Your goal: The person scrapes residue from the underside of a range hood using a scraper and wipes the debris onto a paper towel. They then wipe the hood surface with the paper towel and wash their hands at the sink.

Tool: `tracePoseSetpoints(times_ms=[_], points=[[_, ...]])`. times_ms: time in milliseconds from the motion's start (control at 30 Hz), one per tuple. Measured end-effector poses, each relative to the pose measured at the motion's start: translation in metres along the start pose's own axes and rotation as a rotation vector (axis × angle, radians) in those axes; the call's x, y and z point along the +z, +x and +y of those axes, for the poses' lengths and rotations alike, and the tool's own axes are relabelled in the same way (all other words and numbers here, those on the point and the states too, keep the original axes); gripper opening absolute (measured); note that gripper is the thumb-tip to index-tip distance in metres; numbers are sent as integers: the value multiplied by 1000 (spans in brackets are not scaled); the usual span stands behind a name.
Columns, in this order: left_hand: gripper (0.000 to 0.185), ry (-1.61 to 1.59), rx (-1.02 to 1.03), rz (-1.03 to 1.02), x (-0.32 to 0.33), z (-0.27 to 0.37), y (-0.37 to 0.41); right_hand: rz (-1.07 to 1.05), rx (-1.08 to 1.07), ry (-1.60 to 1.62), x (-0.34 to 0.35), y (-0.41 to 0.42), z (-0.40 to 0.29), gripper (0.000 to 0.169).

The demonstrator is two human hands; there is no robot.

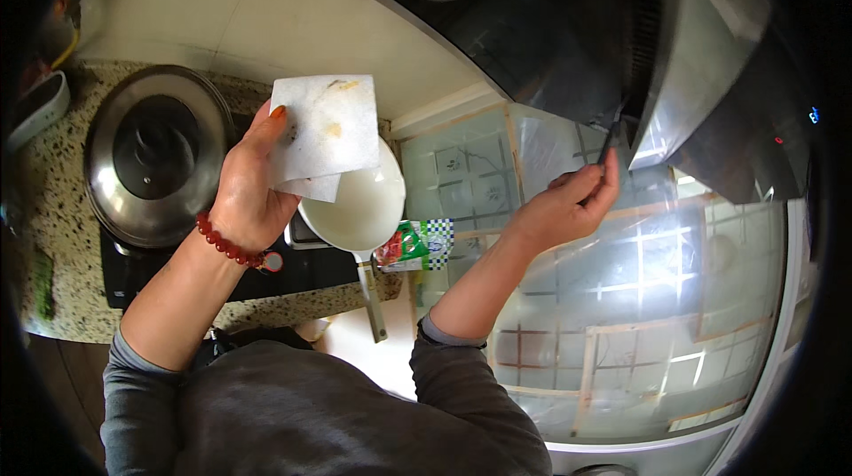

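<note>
My left hand (251, 176) grips a folded white paper towel (326, 126) with yellow-brown stains on it. A red bead bracelet (226, 246) circles that wrist. Below the towel, a white-lined pan (363, 213) is partly covered by it, its handle (371, 303) pointing toward me. On the right, raised by the lower edge of the dark range hood (552, 57), my right hand (566, 200) has its fingers closed on a slim dark object (610, 140). The far end of that object meets the hood's dark edge, and its exact kind is unclear.
A large lidded pan (156, 156) stands on the black cooktop (266, 280) at left. A colourful food packet (416, 244) lies right of the white pan. On the speckled stone counter (73, 316) rests a cucumber (44, 283). A film-covered window (626, 276) fills the right side.
</note>
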State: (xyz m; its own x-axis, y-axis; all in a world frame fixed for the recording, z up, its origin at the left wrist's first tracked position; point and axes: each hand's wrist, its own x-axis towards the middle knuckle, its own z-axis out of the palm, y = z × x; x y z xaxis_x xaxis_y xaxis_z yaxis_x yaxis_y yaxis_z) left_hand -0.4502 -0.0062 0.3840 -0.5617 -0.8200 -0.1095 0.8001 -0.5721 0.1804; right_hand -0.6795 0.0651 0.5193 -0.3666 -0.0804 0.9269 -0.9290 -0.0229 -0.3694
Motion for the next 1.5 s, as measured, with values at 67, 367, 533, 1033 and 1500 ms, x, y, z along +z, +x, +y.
tracePoseSetpoints(times_ms=[67,367,533,1033,1500], points=[[40,-13,18,-15,-4,-7,5,76,-163,-79,17,8,8,30],[42,16,37,-9,-11,-18,21,75,-215,-135,56,33,21,35],[41,23,52,-1,-17,-19,26,107,-227,-135,64,37,23,34],[38,-48,-13,-13,-30,-57,68,204,-311,-170,78,45,51,35],[34,-19,-165,-37,-28,-99,115,312,-614,-295,83,75,64,32]])
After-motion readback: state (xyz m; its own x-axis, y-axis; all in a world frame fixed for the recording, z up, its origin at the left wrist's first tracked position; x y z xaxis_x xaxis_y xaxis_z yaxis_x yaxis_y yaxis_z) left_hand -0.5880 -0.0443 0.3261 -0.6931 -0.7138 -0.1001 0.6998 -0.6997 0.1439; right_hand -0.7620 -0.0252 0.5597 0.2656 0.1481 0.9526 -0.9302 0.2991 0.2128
